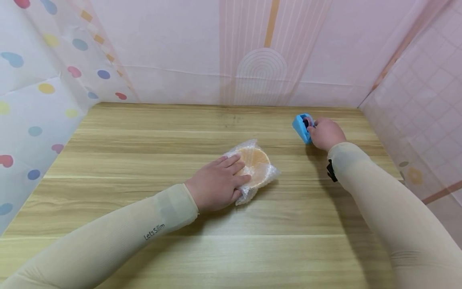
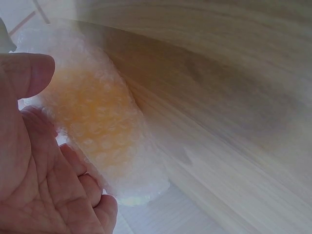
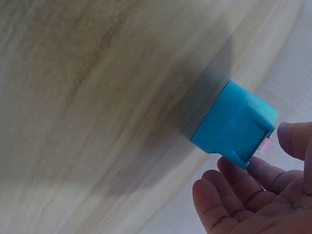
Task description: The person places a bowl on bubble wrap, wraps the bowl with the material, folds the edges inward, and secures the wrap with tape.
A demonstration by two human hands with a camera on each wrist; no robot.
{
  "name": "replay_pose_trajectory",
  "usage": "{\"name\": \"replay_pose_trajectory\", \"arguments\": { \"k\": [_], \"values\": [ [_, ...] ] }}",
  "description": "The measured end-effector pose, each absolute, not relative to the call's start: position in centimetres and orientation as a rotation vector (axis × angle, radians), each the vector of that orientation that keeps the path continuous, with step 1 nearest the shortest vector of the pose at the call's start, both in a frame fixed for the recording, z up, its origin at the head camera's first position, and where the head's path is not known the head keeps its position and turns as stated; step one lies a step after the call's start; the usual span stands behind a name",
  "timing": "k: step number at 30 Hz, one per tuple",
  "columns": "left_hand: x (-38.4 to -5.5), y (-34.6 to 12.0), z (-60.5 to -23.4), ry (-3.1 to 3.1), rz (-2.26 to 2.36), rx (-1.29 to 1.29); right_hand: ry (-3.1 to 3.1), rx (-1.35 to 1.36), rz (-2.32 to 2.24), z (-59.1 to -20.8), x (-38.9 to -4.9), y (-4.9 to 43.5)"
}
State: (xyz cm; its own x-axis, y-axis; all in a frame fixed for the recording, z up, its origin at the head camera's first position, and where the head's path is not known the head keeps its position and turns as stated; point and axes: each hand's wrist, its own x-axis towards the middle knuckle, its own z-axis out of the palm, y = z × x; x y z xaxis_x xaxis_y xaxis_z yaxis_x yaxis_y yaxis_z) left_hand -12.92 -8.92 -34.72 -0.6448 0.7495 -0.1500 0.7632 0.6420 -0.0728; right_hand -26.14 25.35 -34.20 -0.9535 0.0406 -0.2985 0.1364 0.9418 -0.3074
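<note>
Mid-table lies a flat round orange thing with a pale rim, wrapped in clear bubble wrap (image 1: 255,162); the left wrist view shows the bubble wrap (image 2: 105,129) close up. My left hand (image 1: 216,184) rests on its left part, fingers spread over the wrap. Toward the back right stands a blue tape dispenser (image 1: 301,127) with a toothed cutting edge. Beside its right side is my right hand (image 1: 326,133). In the right wrist view, the thumb and fingers (image 3: 243,183) are apart around the cutter end of the dispenser (image 3: 234,124), where a small pink tape end (image 3: 265,146) sticks out.
The wood-grain table (image 1: 144,136) meets a pink patterned backdrop (image 1: 173,52) behind. Printed sheets also stand at the left (image 1: 36,100) and right (image 1: 426,92). Beige sleeves cover both forearms, and a black strap (image 1: 331,171) shows at the right wrist.
</note>
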Motion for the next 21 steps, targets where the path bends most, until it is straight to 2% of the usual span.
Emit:
{"name": "replay_pose_trajectory", "arguments": {
  "k": [21],
  "values": [
    [-12.93, -8.82, -34.64, 2.735, -0.208, 1.244, 2.825, 0.12, -0.369, -34.29, -26.47, 25.01]
  ]
}}
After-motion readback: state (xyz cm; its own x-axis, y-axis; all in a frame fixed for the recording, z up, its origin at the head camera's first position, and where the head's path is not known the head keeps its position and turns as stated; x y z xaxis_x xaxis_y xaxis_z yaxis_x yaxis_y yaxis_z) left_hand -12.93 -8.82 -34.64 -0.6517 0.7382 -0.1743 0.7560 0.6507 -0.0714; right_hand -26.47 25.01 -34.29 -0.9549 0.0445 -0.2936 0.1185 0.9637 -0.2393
